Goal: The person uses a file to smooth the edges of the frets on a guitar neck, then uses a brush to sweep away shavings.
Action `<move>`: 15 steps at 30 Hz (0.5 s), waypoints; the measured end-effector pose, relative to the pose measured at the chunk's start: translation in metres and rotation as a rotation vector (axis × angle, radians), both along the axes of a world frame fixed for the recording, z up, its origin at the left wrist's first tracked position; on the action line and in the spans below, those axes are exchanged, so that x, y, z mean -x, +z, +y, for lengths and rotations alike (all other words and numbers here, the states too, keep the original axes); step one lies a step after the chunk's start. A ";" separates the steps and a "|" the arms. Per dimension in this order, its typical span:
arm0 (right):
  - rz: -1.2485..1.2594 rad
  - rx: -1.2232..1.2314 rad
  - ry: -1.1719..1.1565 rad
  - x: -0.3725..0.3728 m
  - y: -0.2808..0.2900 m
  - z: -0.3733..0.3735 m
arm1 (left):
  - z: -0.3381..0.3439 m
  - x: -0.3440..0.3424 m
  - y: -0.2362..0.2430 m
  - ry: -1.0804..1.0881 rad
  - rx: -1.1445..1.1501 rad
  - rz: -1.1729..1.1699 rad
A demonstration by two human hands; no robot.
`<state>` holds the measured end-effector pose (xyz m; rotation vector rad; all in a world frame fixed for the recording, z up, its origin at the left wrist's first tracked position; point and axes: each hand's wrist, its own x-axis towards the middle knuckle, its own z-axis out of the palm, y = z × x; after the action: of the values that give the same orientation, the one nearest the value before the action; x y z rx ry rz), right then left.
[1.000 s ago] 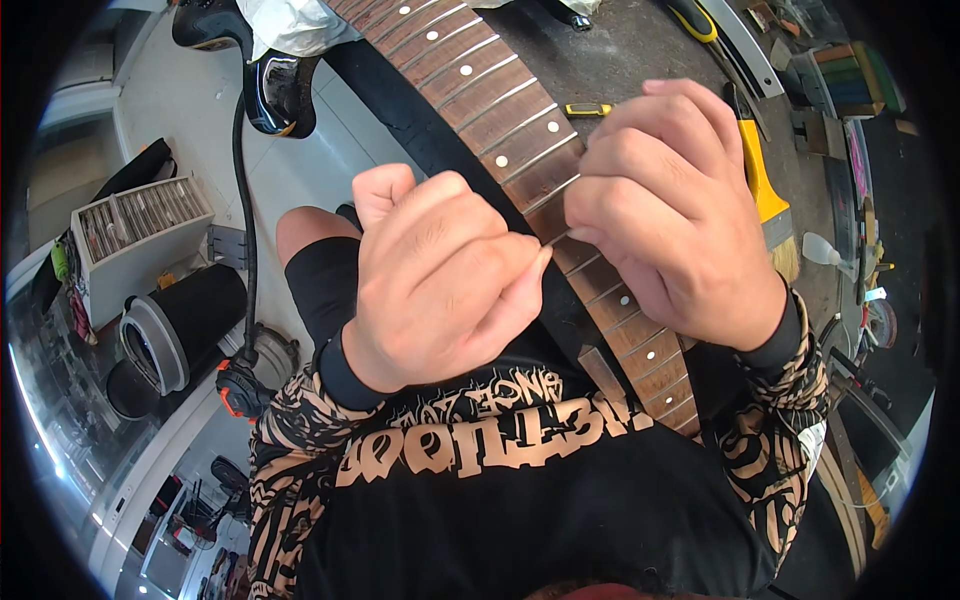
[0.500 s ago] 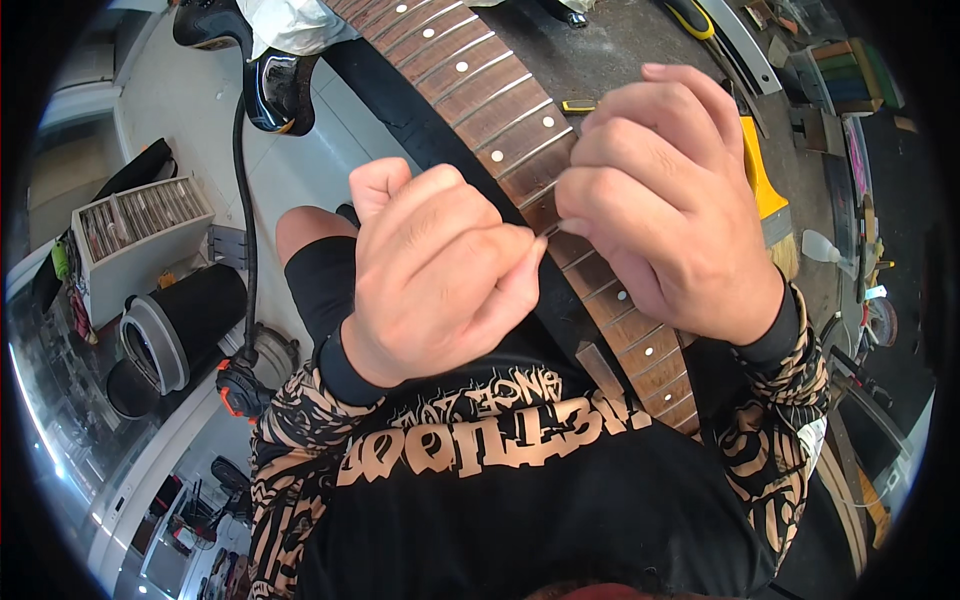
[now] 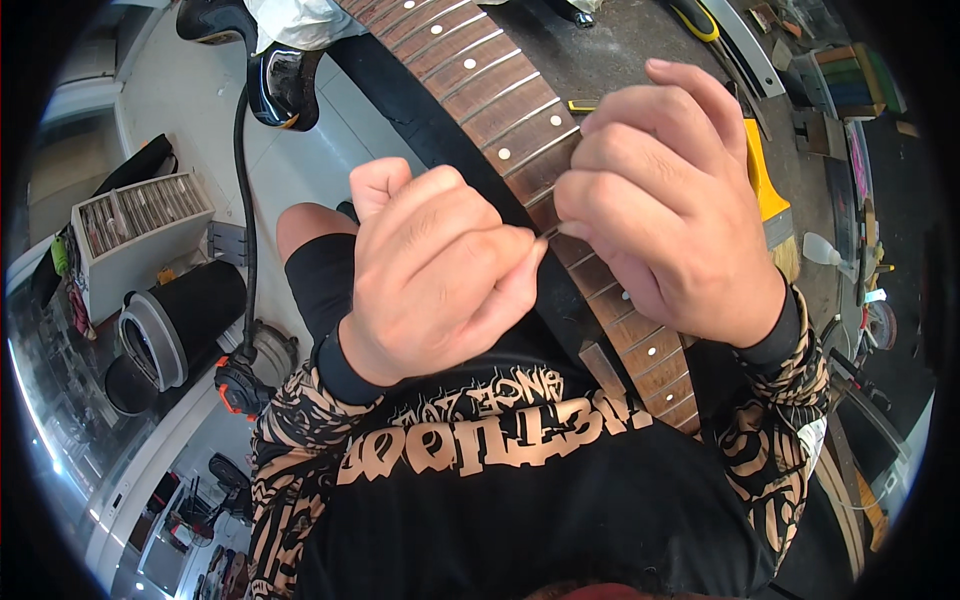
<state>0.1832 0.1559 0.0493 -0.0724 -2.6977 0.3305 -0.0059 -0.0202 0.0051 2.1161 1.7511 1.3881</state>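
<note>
My left hand [image 3: 430,275] and my right hand [image 3: 670,200] are both closed, with their pinched fingertips almost meeting. Between them runs a short, thin piece of wire [image 3: 552,232], resembling fret wire, its ends hidden in my fingers. Just beneath lies a guitar neck [image 3: 522,92] with a brown wooden fretboard, pale dot inlays and cross lines. It slants from the upper middle down toward my chest. My right hand hides part of the board; my left hand is just off its left edge. A small wooden block [image 3: 602,367] rests beside the neck's lower end.
On the bench to the right are a yellow-handled brush [image 3: 765,180], a small white bottle [image 3: 822,248] and a yellow-and-black tool [image 3: 695,20]. A glossy black guitar body [image 3: 285,85] stands upper left. Farther left are a black hose [image 3: 242,200], a white box [image 3: 150,222] and a black bin [image 3: 190,325].
The neck and bench sit very slightly farther right in the picture. Both hands keep the same pinch on the wire, with almost no movement.
</note>
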 end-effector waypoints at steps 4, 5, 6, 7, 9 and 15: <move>0.018 -0.027 -0.021 0.009 0.000 0.005 | 0.005 0.009 -0.004 0.033 -0.044 0.049; -0.001 -0.042 -0.020 0.010 0.003 0.005 | 0.005 0.009 -0.004 0.046 -0.052 0.047; -0.023 -0.057 -0.020 0.011 0.005 0.004 | 0.004 0.009 -0.004 0.044 -0.059 0.046; -0.024 -0.058 -0.019 0.009 0.003 0.003 | 0.003 0.007 -0.004 0.045 -0.060 0.045; 0.004 -0.021 -0.018 0.002 -0.001 0.001 | 0.000 0.003 -0.005 0.030 -0.048 0.036; 0.026 -0.031 0.013 0.005 -0.003 -0.003 | 0.000 0.004 -0.008 -0.004 -0.036 -0.008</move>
<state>0.1780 0.1532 0.0464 -0.0408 -2.6779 0.2922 -0.0099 -0.0198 -0.0028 2.1281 1.7310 1.4358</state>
